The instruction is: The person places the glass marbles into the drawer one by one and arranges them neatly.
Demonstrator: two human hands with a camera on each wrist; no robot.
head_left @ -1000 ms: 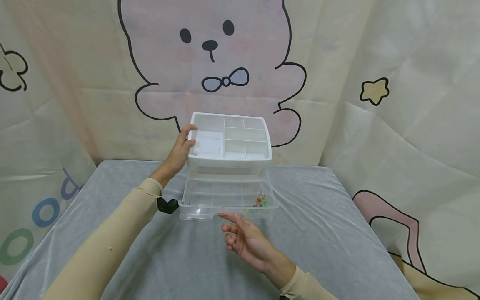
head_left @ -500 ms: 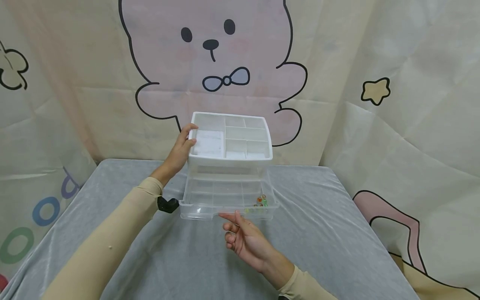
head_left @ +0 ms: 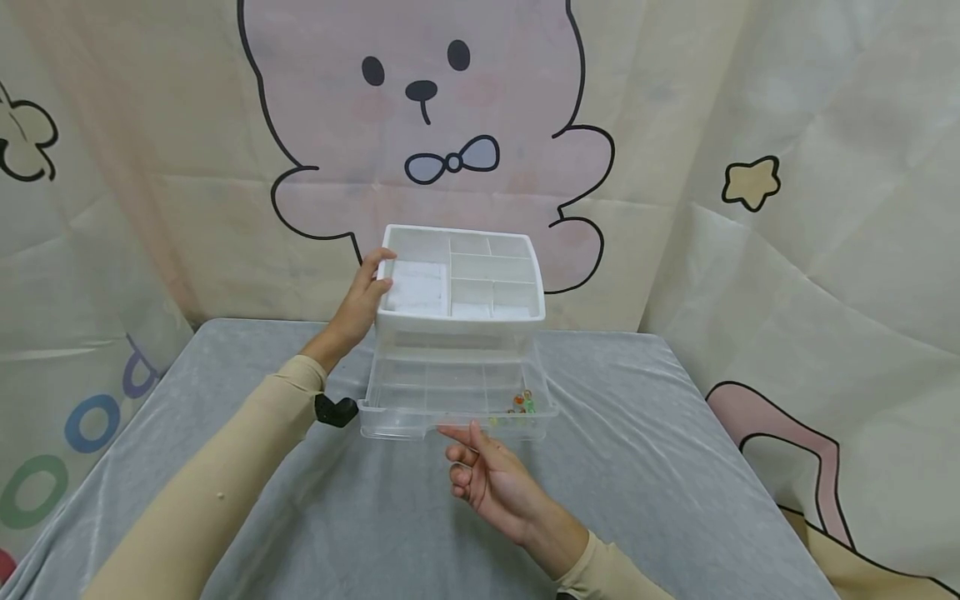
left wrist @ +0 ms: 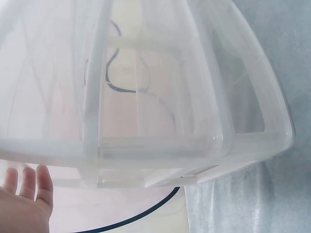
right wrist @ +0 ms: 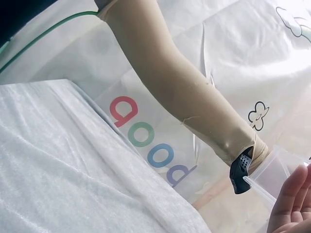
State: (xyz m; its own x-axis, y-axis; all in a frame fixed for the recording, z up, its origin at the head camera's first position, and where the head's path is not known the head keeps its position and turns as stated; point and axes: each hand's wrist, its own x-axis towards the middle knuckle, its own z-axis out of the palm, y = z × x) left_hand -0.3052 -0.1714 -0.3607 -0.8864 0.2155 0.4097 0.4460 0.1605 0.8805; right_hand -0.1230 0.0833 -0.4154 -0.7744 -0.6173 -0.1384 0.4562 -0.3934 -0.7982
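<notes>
A white and clear plastic drawer organizer (head_left: 457, 318) stands at the middle of the table, its divided top tray (head_left: 416, 283) holding nothing visible. Its clear bottom drawer (head_left: 405, 423) is pulled out toward me. Several small orange and green beads (head_left: 522, 403) lie at the drawer's right end. My left hand (head_left: 358, 308) holds the left rim of the top tray; in the left wrist view its fingers (left wrist: 43, 187) lie along the organizer's side. At the notch in the drawer front, my right hand (head_left: 498, 492) has its index fingertip and thumb on the edge, the other fingers curled.
Grey cloth covers the table (head_left: 645, 467). A printed backdrop (head_left: 645, 167) with a bear hangs behind it and along both sides. A black wrist camera (head_left: 335, 410) on the left arm sits close to the drawer's left corner.
</notes>
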